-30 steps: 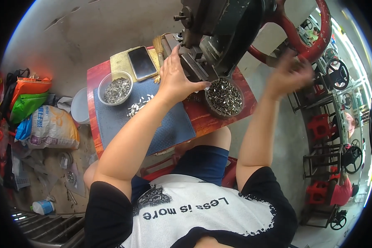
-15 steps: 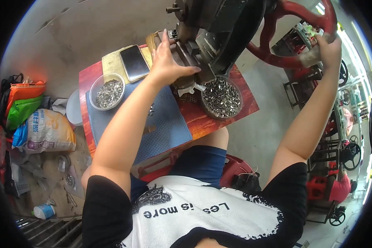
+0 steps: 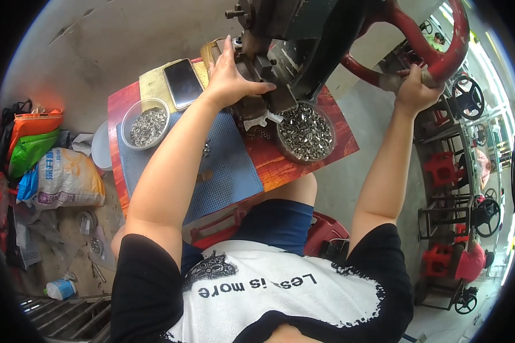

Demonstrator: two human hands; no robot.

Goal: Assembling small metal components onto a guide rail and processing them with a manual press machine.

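A dark metal hand press (image 3: 303, 28) stands at the far side of the table, with a red handwheel (image 3: 443, 66) on its right. My right hand (image 3: 419, 91) is closed around the wheel's rim, beside a pale wrapped section. Against the left side of the press's metal base block (image 3: 269, 86) lies my left hand (image 3: 230, 80), thumb and index finger stretched wide apart. Its other fingers are partly hidden. Below the block sits a clear round tub (image 3: 307, 160) of small dark shiny metal pieces. Silvery pieces fill a white bowl (image 3: 126, 128) on the left.
A phone (image 3: 183, 84) lies on a yellow cloth on the red table (image 3: 337, 134). A blue mesh mat (image 3: 226, 188) bears a few small pieces. Bags (image 3: 68, 177) lie on the floor at left. Other handwheel machines and people are along the right.
My right hand has moved left and slightly nearer, turning the handwheel; its pale wrapped section has shifted left too. My left hand stays almost in place at the base block.
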